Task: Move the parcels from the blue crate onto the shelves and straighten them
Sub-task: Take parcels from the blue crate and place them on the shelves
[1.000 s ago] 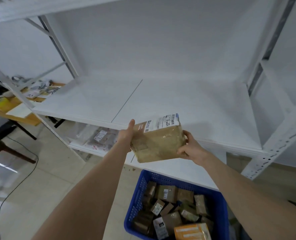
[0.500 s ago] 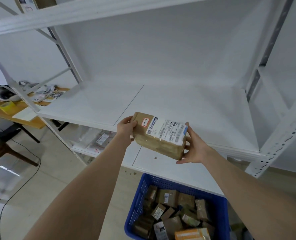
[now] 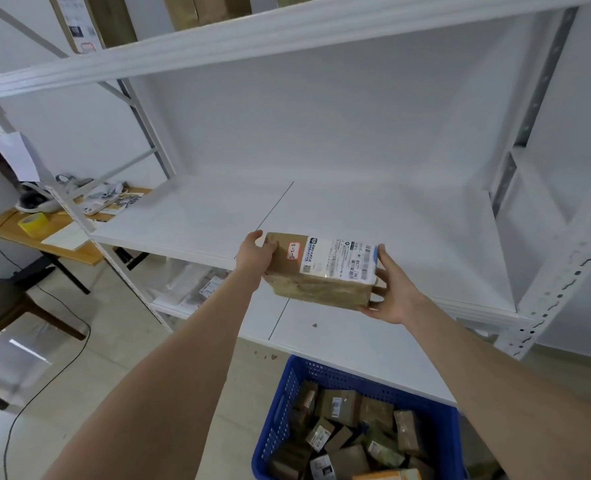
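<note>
I hold the parcel (image 3: 320, 270) between my left hand (image 3: 254, 252) and right hand (image 3: 392, 292), fingers clamped on its ends, at the shelf (image 3: 408, 237) edge.

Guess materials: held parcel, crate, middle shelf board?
Parcel: likely cardboard wrapped in glossy clear tape, paper label on top. Blue crate: apparently moulded plastic, perforated lattice walls. Shelf board: smooth matte white, painted metal or laminate; can't tell which.
</note>
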